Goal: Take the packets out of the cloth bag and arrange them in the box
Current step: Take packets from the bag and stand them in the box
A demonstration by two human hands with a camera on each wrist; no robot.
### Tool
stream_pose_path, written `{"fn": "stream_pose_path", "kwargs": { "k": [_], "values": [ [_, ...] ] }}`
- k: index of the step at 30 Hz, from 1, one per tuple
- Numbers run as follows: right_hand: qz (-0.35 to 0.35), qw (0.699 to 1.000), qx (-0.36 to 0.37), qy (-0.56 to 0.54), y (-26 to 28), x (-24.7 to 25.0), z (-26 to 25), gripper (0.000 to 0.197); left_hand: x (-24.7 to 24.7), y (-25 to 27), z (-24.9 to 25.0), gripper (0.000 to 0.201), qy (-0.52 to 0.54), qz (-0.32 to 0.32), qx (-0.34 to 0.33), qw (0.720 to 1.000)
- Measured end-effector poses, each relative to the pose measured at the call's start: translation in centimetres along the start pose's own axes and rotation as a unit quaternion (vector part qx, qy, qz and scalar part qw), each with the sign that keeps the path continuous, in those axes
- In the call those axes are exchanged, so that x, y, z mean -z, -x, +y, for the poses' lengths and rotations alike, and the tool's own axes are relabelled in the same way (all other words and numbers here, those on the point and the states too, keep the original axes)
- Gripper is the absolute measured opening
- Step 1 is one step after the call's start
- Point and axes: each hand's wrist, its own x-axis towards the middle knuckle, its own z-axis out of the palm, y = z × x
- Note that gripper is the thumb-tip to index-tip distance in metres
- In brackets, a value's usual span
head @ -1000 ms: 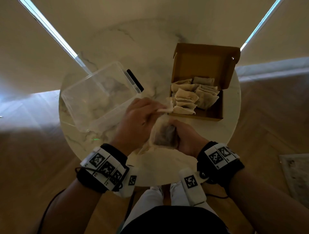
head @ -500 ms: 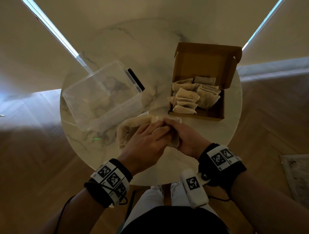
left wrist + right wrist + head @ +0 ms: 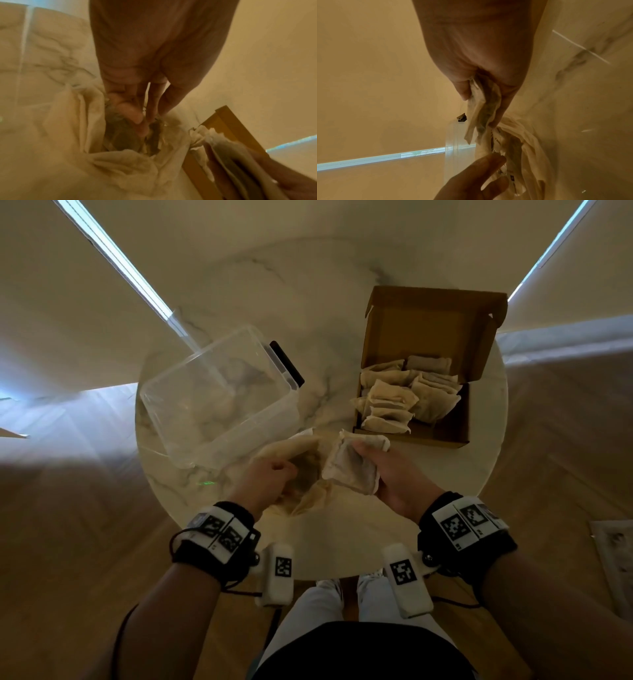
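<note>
A cream cloth bag (image 3: 291,446) lies crumpled on the round marble table (image 3: 239,285) in front of me. My left hand (image 3: 274,474) reaches into its mouth, where its fingers (image 3: 137,119) pinch a packet (image 3: 120,135) still inside. My right hand (image 3: 383,470) grips a flat, pale packet (image 3: 346,470) just right of the bag, thumb on top. In the right wrist view that packet (image 3: 481,112) hangs between thumb and fingers. The open cardboard box (image 3: 455,436) stands at the right with several packets (image 3: 390,402) stacked inside.
A clear plastic tub (image 3: 219,398) sits on the table's left side, close behind the bag, with a dark flat object (image 3: 287,364) at its far corner. The box lid (image 3: 431,323) stands open at the back. Wood floor surrounds the table.
My two hands, close together over the bag, have parted. The right hand has drawn a packet out to the right. The left hand has dipped into the bag's mouth.
</note>
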Motion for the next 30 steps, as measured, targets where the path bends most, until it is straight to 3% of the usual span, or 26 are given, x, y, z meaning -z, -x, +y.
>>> {"fn": "stream_pose_path", "kwargs": {
  "k": [3, 7, 10, 12, 18, 20, 23, 30],
  "values": [
    [-0.002, 1.000, -0.013, -0.001, -0.1, 0.0, 0.4, 0.032, -1.2, -1.4, 0.1, 0.019, -0.113, -0.031, -0.024, 0.993],
    [0.015, 1.000, -0.020, -0.003, -0.1, 0.3, 0.9, 0.035, -3.3, -2.7, -0.3, 0.010, -0.337, -0.065, -0.101, 0.934],
    [0.030, 0.999, -0.027, 0.003, -0.2, 0.7, 0.9, 0.035, -4.4, -3.5, -1.3, 0.024, -0.418, -0.041, -0.098, 0.902],
    [0.030, 0.999, -0.028, 0.008, -0.1, 1.0, 0.8, 0.034, -4.4, -3.6, -1.9, 0.033, -0.429, -0.019, -0.104, 0.897],
    [0.033, 0.999, -0.030, 0.003, 0.0, 0.9, 0.6, 0.033, -4.1, -3.1, -2.1, 0.052, -0.371, 0.048, -0.045, 0.926],
    [0.028, 0.999, -0.033, 0.001, 0.1, 0.8, 0.6, 0.033, -4.1, -3.6, -2.5, 0.058, -0.328, 0.048, -0.042, 0.942],
    [0.018, 0.999, -0.035, -0.002, 0.1, 0.7, 0.6, 0.033, -3.9, -4.4, -3.0, 0.068, -0.322, 0.037, -0.054, 0.944],
    [0.020, 0.999, -0.038, 0.002, 0.0, 0.7, 0.5, 0.033, -4.1, -4.6, -3.5, 0.052, -0.378, 0.051, -0.063, 0.922]
  ]
}}
